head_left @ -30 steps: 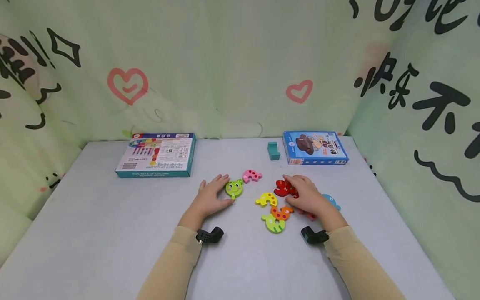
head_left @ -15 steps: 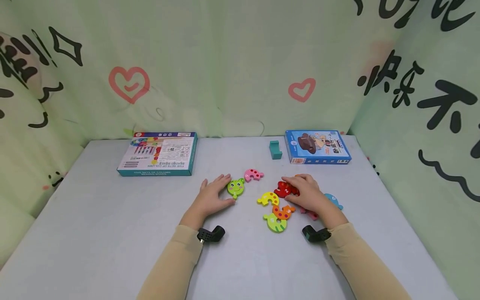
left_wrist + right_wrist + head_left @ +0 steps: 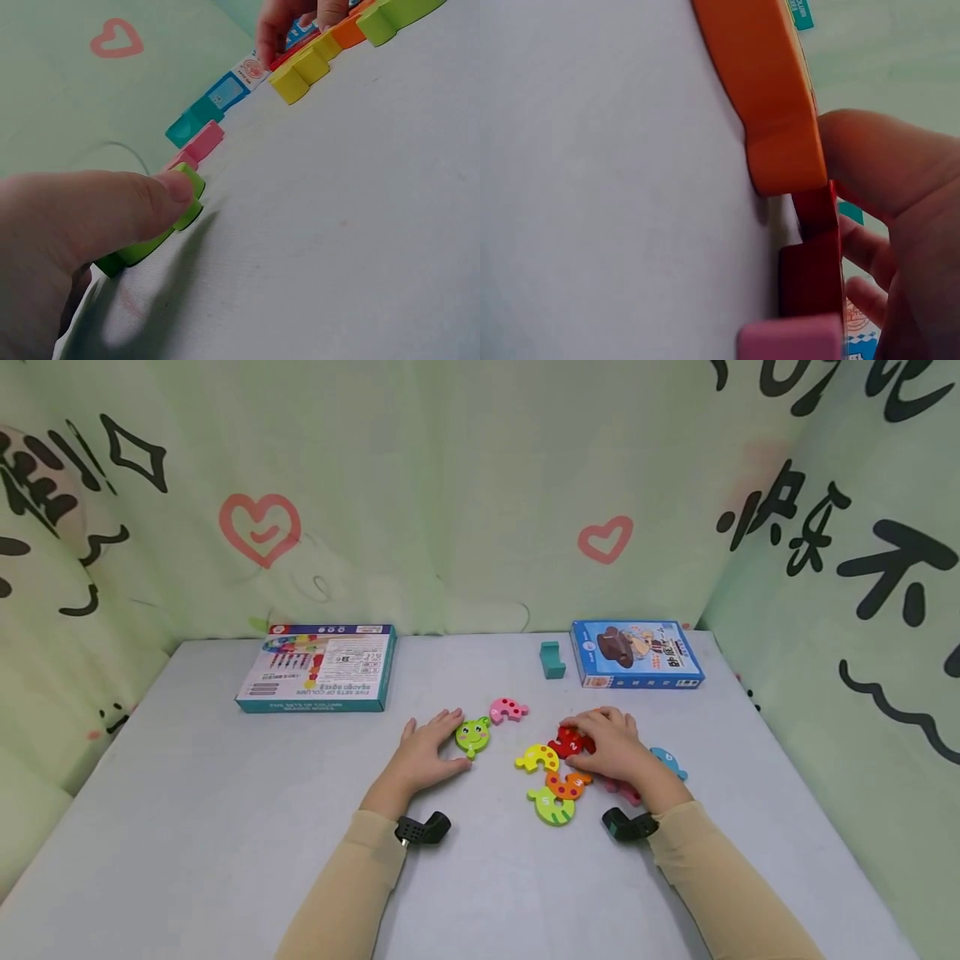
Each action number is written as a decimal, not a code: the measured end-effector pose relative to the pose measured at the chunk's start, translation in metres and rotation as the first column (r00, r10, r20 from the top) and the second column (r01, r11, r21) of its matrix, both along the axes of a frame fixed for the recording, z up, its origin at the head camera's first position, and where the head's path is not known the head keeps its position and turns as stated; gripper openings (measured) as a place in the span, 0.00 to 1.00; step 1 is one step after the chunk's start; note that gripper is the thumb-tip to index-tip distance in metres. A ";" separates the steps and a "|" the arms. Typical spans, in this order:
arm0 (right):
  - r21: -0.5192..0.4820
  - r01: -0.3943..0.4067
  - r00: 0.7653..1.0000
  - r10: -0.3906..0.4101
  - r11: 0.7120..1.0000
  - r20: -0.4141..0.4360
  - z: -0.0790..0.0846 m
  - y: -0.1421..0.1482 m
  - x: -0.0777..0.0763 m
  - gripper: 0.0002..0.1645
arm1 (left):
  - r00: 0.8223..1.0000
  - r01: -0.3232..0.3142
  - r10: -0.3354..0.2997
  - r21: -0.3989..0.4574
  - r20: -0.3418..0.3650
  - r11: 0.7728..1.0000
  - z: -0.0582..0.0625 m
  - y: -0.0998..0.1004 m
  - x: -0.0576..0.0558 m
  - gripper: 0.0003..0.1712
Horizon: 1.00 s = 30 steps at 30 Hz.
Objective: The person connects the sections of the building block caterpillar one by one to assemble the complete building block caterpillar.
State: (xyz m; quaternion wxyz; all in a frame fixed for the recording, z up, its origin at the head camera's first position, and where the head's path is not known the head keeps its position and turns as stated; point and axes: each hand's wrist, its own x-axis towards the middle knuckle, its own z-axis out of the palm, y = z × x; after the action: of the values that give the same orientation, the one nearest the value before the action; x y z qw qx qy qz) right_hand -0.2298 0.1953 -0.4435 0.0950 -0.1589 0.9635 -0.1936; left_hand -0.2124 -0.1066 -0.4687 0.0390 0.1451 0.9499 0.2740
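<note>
My left hand point(image 3: 426, 758) rests on the table beside a light-green frog-face puzzle piece point(image 3: 473, 737), its fingers fairly straight and the thumb and forefinger on either side of the piece. In the left wrist view the thumb overlaps that green piece point(image 3: 187, 213). With my right hand point(image 3: 609, 745) I pinch a red puzzle piece point(image 3: 567, 742) between thumb and fingers; the hand hides part of it. Beside it lie a yellow spotted piece point(image 3: 538, 757), an orange one point(image 3: 567, 786) and a green striped one point(image 3: 553, 808). A pink spotted piece point(image 3: 508, 710) lies near the frog face.
A blue piece point(image 3: 669, 762) and a dark pink piece point(image 3: 624, 791) lie partly hidden by my right hand and wrist. A teal block point(image 3: 552, 660) stands behind, near a blue box point(image 3: 637, 654). A white-and-teal box point(image 3: 318, 670) lies at the back left.
My right hand has shifted slightly left with the red piece, close to the yellow piece. The left hand keeps its place by the frog face. The view has drifted a little.
</note>
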 end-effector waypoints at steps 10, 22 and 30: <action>-0.145 0.066 0.996 -0.057 0.987 0.066 0.022 -0.042 0.022 0.40 | 1.000 0.012 -0.012 0.024 -0.001 1.000 -0.001 0.000 -0.001 0.43; -0.171 0.130 0.991 -0.120 0.977 0.066 0.012 -0.118 0.048 0.40 | 0.999 -0.004 0.006 0.046 -0.034 0.999 -0.002 -0.010 -0.001 0.38; -0.044 0.134 0.991 -0.135 0.990 -0.001 0.005 -0.133 0.047 0.40 | 0.999 0.000 0.001 0.025 -0.044 1.000 -0.002 -0.009 -0.001 0.36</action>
State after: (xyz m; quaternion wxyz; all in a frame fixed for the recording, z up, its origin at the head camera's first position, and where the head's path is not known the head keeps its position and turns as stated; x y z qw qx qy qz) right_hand -0.1829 0.0626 -0.4387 0.0765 -0.0959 0.9677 -0.2201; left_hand -0.2132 -0.1152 -0.4707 0.0163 0.1512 0.9471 0.2828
